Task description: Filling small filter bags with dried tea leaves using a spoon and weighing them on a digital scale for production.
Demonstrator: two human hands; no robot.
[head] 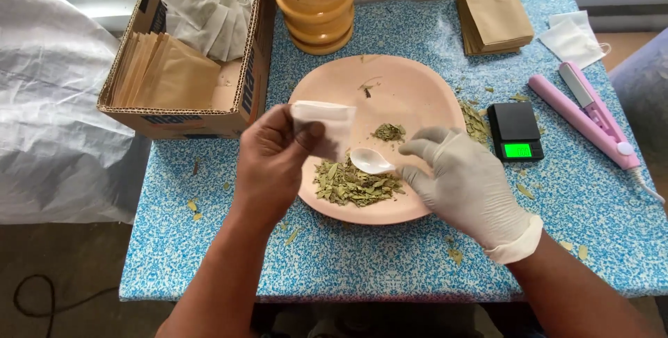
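Note:
My left hand (273, 160) is bare and pinches a small white paper sachet (327, 123) above the left side of a pale pink plate (410, 87). My right hand (465, 183), in a whitish glove, holds a white plastic spoon (369, 160) whose bowl sits just right of the sachet. Below the spoon, a heap of dried green leaves (355, 185) lies on the plate's near side. A smaller pinch of leaves (390, 131) rests near the plate's middle.
A cardboard box (177, 119) with brown and white sachets stands at the back left. An orange wooden mortar (316, 7) is behind the plate. To the right are a small black scale (515, 131), a pink heat sealer (584, 112), brown envelopes (494, 14) and a white mask (574, 38).

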